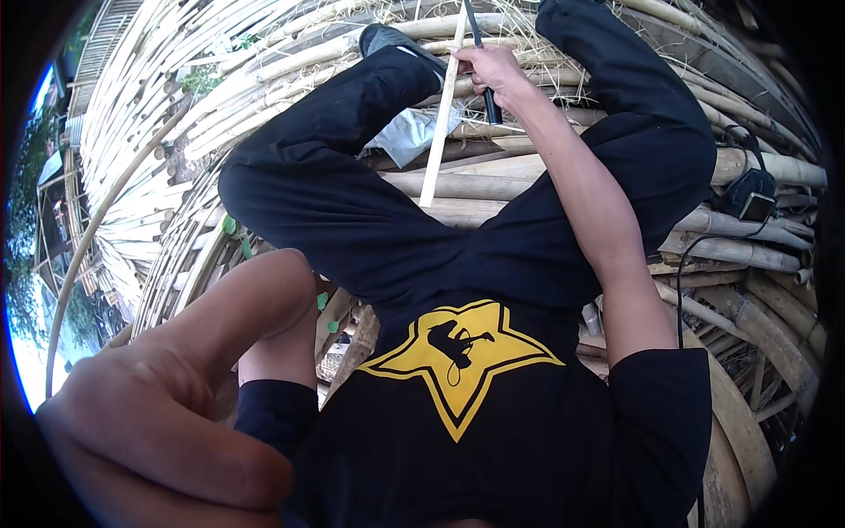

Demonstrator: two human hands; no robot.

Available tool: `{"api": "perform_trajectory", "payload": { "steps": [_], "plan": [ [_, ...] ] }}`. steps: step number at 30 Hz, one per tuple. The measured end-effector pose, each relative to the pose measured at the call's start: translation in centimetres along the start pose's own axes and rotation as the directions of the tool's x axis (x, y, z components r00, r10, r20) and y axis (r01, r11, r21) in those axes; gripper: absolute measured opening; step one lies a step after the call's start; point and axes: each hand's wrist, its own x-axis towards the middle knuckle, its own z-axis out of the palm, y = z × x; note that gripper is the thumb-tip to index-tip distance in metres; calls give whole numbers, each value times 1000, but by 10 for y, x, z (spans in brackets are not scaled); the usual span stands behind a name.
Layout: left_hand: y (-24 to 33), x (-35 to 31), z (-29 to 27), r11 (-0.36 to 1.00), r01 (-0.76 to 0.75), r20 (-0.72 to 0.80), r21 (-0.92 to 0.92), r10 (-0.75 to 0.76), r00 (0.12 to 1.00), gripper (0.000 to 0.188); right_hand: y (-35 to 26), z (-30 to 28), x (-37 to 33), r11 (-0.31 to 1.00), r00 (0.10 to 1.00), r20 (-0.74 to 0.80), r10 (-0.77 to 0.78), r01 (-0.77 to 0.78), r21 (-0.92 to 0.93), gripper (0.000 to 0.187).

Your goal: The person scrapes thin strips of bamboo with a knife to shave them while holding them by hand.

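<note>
My right hand is stretched out between my lower legs, fingers closed round a knife with a black handle. Its dark blade points away from me. Thumb and forefinger of that hand also pinch a pale, flat bamboo strip, which slants down toward my lap. Close to the camera at the lower left, my left hand is raised with its fingers bent and pressed together. Its fingertips are partly hidden, and I cannot make out anything in them.
I sit with bent legs on stacked bamboo poles. A silvery sheet lies between my legs, beside my dark shoe. At right is a black pouch with a cable. A long bent pole rises at left.
</note>
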Motion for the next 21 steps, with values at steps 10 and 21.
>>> {"api": "perform_trajectory", "payload": {
  "steps": [10, 21],
  "plan": [
    [-14, 23, -25, 968, 178, 129, -179, -157, 979, 37, -5, 2, -2, 1000, 1000, -6, 10, -10, -7, 19],
    [-252, -127, -36, 496, 867, -779, -52, -564, 276, 46, 2, -6, -6, 995, 995, -36, -97, 97, -14, 26]
  ]
}}
